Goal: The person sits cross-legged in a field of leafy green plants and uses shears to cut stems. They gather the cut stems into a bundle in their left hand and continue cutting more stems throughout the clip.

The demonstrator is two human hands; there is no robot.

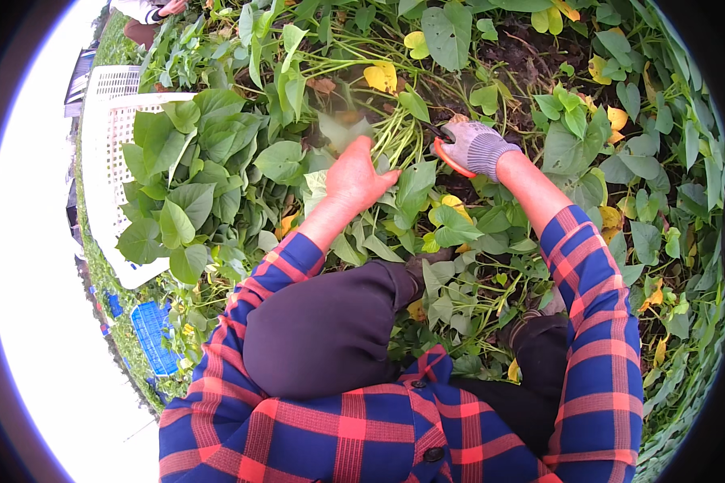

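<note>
My bare left hand [357,175] is at a bundle of pale green leaf stalks [399,137], its thumb pointing right across the near side. Its fingers are partly hidden, so whether they close on the stalks is unclear. To the right, my right hand [472,147] wears a grey knit glove and holds scissors or snips with orange handles [453,160]. Their dark blades point left towards the stalks. Broad heart-shaped leaves [415,190], like those of sweet potato, surround both hands.
A white plastic crate [112,115] stands at the left, with a heap of cut leaves [187,175] at its side. A blue crate [154,338] lies lower left. Another person's hand [172,7] shows at the top left. Leafy vines with yellowed leaves [380,76] cover dark soil around my legs.
</note>
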